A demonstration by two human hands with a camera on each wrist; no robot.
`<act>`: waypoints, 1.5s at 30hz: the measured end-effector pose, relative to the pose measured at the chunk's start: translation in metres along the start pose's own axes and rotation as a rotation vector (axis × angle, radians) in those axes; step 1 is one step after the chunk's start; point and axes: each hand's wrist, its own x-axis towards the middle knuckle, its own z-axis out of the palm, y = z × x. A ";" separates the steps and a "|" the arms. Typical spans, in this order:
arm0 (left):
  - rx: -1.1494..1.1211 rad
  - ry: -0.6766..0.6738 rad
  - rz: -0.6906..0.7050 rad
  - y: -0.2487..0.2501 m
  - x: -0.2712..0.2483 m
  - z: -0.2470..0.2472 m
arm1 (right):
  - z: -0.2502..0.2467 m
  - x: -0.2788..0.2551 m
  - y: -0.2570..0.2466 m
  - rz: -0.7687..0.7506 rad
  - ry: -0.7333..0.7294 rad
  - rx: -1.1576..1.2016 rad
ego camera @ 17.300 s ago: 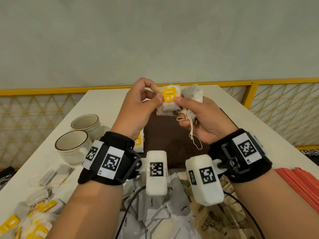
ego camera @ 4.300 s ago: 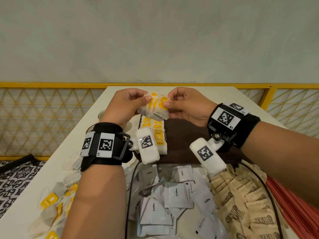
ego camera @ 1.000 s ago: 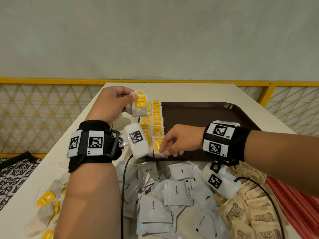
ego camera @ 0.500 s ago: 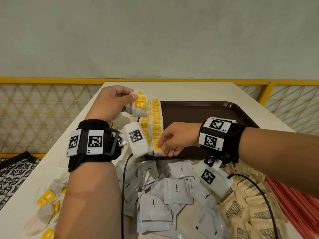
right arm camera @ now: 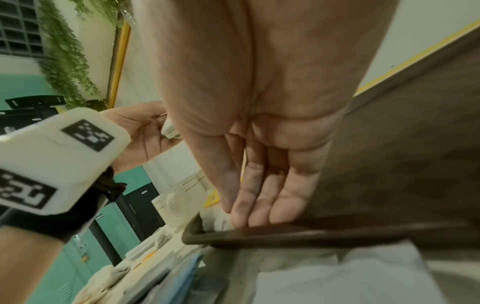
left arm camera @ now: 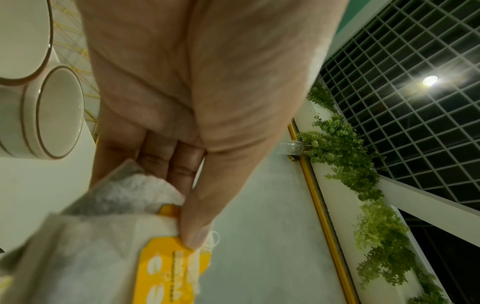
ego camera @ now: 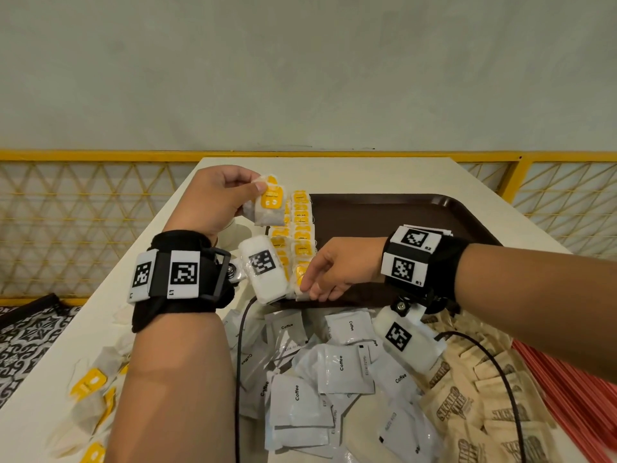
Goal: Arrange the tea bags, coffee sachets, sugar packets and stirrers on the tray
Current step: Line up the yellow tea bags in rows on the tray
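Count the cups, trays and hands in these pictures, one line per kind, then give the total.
Cream cups: 2
Brown tray: 1
Hands: 2 (left hand pinching a tea bag; right hand)
Total: 5

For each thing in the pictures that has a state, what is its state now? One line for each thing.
left hand: raised, pinches a few tea bags.
right hand: fingers straight, touching the nearest bag of the tea bag rows.
tray: tea bag rows along its left edge, rest bare.
coffee sachets: loose pile off the tray.
sugar packets: loose pile off the tray.
cups: empty.
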 end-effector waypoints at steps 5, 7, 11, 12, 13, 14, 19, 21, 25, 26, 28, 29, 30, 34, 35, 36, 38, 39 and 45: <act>0.025 -0.018 0.015 0.005 0.005 0.014 | -0.021 -0.008 -0.013 -0.119 0.311 0.249; 0.103 -0.063 0.043 0.011 0.015 0.028 | -0.037 -0.010 -0.022 -0.226 0.538 0.489; 0.207 -0.184 0.045 0.022 0.041 0.056 | -0.061 -0.006 -0.028 -0.337 0.588 0.600; 0.186 -0.202 0.017 0.021 0.049 0.060 | -0.066 -0.002 -0.026 -0.335 0.597 0.558; 0.155 -0.219 -0.018 0.020 0.056 0.064 | -0.071 0.003 -0.023 -0.326 0.617 0.513; 0.126 -0.237 -0.052 0.018 0.064 0.066 | -0.077 0.009 -0.021 -0.309 0.639 0.474; 0.141 -0.310 -0.119 0.000 0.105 0.079 | -0.107 0.042 -0.011 -0.185 0.704 0.457; 0.183 -0.332 -0.118 -0.008 0.122 0.085 | -0.120 0.056 -0.006 -0.164 0.714 0.463; 0.288 -0.426 -0.145 -0.022 0.156 0.097 | -0.144 0.081 0.006 -0.105 0.742 0.356; 0.315 -0.458 -0.160 -0.024 0.164 0.098 | -0.149 0.087 0.009 -0.096 0.756 0.292; 0.355 -0.515 -0.191 -0.029 0.180 0.100 | -0.156 0.097 0.015 -0.090 0.779 0.190; 0.384 -0.538 -0.201 -0.032 0.187 0.101 | -0.159 0.102 0.018 -0.092 0.781 0.157; 0.423 -0.555 -0.206 -0.035 0.193 0.101 | -0.162 0.107 0.021 -0.096 0.780 0.122; 0.571 -0.595 -0.211 -0.048 0.208 0.103 | -0.167 0.122 0.031 -0.079 0.737 -0.025; 0.594 -0.606 -0.214 -0.052 0.211 0.103 | -0.167 0.124 0.034 -0.081 0.710 -0.032; 0.612 -0.619 -0.216 -0.055 0.214 0.103 | -0.168 0.126 0.036 -0.081 0.681 -0.042; 0.634 -0.646 -0.221 -0.059 0.218 0.104 | -0.168 0.129 0.039 -0.078 0.621 -0.054; 0.641 -0.657 -0.225 -0.060 0.219 0.105 | -0.169 0.129 0.039 -0.082 0.600 -0.052; 0.714 -0.707 -0.157 -0.062 0.222 0.109 | -0.170 0.130 0.041 -0.094 0.629 0.014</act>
